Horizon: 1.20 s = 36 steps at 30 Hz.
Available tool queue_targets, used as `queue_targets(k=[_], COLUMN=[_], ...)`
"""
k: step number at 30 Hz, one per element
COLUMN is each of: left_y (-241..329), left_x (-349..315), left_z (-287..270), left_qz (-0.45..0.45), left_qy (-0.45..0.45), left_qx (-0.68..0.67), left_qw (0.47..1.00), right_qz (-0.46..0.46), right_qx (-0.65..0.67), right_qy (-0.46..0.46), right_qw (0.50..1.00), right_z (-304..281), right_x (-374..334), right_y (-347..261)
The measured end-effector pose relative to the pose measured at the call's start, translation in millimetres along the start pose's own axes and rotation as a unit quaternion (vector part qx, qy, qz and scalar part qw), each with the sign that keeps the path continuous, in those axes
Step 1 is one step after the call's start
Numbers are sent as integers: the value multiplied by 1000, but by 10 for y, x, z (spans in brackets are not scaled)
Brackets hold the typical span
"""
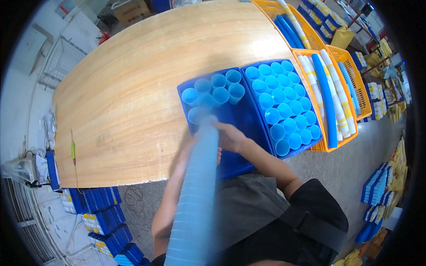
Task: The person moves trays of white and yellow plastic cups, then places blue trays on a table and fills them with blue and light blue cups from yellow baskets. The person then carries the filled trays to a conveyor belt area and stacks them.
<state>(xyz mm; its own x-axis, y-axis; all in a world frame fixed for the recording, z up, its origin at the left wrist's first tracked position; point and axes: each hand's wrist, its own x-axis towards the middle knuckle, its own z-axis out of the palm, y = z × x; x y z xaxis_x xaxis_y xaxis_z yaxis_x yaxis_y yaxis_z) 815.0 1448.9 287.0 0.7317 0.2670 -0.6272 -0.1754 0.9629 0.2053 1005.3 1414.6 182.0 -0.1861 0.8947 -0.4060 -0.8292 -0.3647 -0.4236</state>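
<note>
A long stack of nested light blue cups (194, 204) slants up from the lower edge, its far end blurred over the left blue tray (244, 137). My left hand (188, 145) is wrapped around the stack from the left; its fingertips show on the right side. Near the stack's far end, my right hand (230, 138) closes on it, thumb uppermost. Several light blue cups (220, 95) stand mouth up at the far part of this tray. To its right, a second blue tray (306, 152) is filled with rows of upright blue cups (278, 95).
Both trays rest at the right part of a curved wooden table (128, 102). Orange crates (348, 142) with long white, yellow and blue cup stacks adjoin it. A green-handled tool (73, 150) with a cord lies at left. Blue boxes (104, 217) are piled on the floor below.
</note>
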Motion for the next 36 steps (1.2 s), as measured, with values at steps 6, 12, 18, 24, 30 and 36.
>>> queue_targets(k=[6,12,18,24,30,36], left_y=[-153,-142,-187,-243,-395,-295], left_x=[80,58,2,-134,-402,-266], left_z=[206,201,98,167,364,235], left_qz=[12,2,19,4,-13,-12], left_qy=[29,71,13,127,112,68], left_qx=[40,82,36,-11,41,-10], left_qw=[999,994,999,992,993,998], right_qz=[-47,-75,107,26,23,56], right_qx=[88,34,6,116,78,209], right_qy=[161,100,40,33,94,-76], right_qw=[982,992,993,992,992,973], right_z=[14,119,180,184,-66,-130], right_x=[-425,-366,-423,-259,-307,-226], right_y=[-179,-56,-13,133,321,369])
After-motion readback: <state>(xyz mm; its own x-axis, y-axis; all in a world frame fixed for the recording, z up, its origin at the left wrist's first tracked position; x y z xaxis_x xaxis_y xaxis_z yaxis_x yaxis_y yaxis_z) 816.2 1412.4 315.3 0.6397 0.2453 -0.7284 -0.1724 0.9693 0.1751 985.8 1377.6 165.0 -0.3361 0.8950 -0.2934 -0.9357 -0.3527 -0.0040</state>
